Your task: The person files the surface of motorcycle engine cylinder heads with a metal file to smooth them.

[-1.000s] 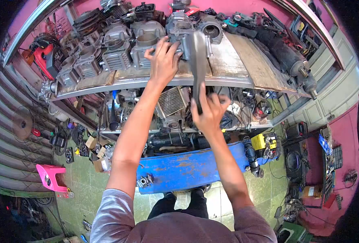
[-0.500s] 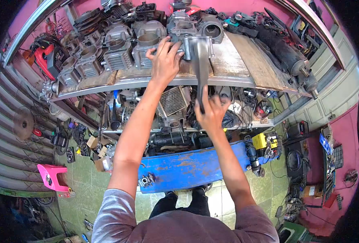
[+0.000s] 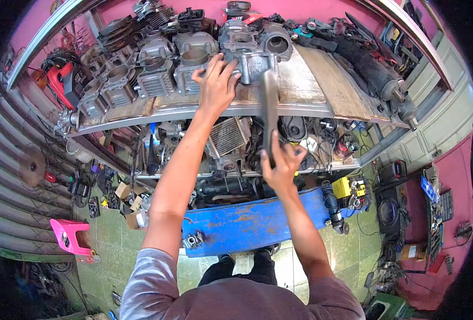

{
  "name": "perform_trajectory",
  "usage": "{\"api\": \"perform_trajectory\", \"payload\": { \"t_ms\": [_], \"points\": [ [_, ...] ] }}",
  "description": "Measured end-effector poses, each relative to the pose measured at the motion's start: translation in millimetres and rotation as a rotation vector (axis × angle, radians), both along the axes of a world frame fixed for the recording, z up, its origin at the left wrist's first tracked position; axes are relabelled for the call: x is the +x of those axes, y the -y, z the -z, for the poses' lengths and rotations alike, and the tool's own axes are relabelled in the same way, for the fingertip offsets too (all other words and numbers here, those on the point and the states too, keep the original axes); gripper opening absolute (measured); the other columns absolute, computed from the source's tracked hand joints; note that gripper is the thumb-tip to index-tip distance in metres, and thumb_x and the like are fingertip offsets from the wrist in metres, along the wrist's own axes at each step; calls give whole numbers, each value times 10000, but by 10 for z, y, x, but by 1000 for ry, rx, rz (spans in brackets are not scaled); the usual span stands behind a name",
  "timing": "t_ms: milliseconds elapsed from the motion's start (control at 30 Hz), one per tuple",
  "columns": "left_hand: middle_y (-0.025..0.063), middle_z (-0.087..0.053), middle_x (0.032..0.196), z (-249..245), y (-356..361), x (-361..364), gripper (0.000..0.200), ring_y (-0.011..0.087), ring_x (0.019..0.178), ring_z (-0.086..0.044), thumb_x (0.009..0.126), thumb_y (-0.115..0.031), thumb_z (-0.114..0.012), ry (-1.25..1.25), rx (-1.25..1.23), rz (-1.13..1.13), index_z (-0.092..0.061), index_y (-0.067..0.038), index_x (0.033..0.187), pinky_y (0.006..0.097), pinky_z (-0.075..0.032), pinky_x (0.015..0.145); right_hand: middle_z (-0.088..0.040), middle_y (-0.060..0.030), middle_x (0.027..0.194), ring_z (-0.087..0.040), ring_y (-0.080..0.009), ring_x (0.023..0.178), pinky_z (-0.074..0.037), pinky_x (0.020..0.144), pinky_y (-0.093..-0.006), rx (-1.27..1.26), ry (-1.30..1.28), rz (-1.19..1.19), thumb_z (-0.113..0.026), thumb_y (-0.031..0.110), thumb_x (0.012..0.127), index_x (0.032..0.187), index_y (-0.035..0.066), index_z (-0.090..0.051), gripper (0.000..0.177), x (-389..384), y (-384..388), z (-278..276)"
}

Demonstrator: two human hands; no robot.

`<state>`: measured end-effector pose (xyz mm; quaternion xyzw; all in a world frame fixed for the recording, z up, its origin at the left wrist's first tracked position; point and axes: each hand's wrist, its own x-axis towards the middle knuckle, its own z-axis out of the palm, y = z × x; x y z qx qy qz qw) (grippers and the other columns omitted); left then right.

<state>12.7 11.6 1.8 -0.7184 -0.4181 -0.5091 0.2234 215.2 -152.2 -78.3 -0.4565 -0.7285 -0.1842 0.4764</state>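
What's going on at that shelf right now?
A person stands at a cluttered shelf of engine parts. The left hand lies with fingers spread on a grey engine casting on the top board, beside finned cylinder blocks. The right hand grips the lower end of a long grey bar whose upper end meets that casting. A blue panel lies near the feet.

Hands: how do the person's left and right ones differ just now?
The left hand lies with fingers spread on a grey engine casting on the top shelf; the right hand is closed round the lower end of a long grey bar. The left hand reaches up to that shelf; the right hand sits lower, in front of the lower shelf. Both are bare.
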Motion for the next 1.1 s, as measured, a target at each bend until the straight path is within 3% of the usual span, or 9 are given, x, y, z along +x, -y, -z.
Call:
{"api": "perform_trajectory", "payload": {
  "t_ms": [100,167,300,467,667,733,833,933,1100],
  "points": [
    [27,-642,1146,-13,14,-12,320,203,1355,-496,929,-255,-680,-19,-29,0,-692,-159,1234,518,-244,985,-652,-78,690,-551,-222,736,-327,874,-426,179,-85,17,-729,173,835,1387,-80,-573,627,79,-207,-409],
    [24,-641,1150,-30,46,-8,330,202,1360,-492,929,-256,-680,-43,-39,-3,-688,-163,1245,518,-245,983,-662,-84,721,-547,-224,737,-331,882,-420,102,-138,44,-730,168,840,1392,-79,-567,627,102,-206,-580],
    [8,-640,1172,-20,146,8,366,198,1376,-479,930,-266,-682,-90,-41,60,-670,-173,1284,523,-245,986,-662,-86,741,-543,-227,737,-336,873,-412,66,-84,43,-727,159,845,1405,-77,-557,630,126,-126,-330],
    [-18,-643,1270,6,343,10,428,215,1427,-438,931,-379,-690,-108,-116,104,-660,-194,1315,546,-220,1031,-637,-85,717,-543,-226,746,-343,879,-402,-50,-93,89,-717,180,858,1415,-52,-561,623,283,32,-469],
    [68,-686,1242,-52,553,187,641,231,1435,-428,841,-586,-721,-114,-260,-90,-686,-85,1239,632,-241,1038,-665,-71,708,-621,-211,823,-326,963,-454,-90,-1,93,-699,223,887,1466,58,-547,621,346,79,-814],
    [149,-712,1185,-155,602,292,706,287,1411,-442,781,-611,-762,-83,-335,-133,-710,-10,1149,666,-254,1028,-672,-73,719,-622,-212,821,-328,964,-454,-101,10,80,-699,226,888,1468,57,-544,623,321,0,-803],
    [196,-724,1141,-311,666,411,692,339,1374,-461,768,-588,-785,-105,-450,-197,-728,15,1102,700,-248,1039,-685,-75,741,-626,-211,824,-333,964,-454,-127,19,65,-697,231,894,1469,58,-540,621,276,-43,-759],
    [140,-727,1155,-402,620,431,668,313,1311,-501,721,-548,-831,-182,-570,-229,-712,-12,1102,691,-259,1002,-674,-76,732,-621,-214,799,-340,960,-451,-110,-7,53,-696,230,898,1472,56,-537,620,246,-57,-720],
    [174,-716,1177,-448,535,404,660,304,1297,-510,727,-502,-830,-272,-663,-205,-695,-4,1139,690,-300,973,-675,-80,732,-604,-226,746,-347,956,-444,-132,-10,81,-691,229,906,1474,48,-531,618,220,-53,-679]
  ]
}}
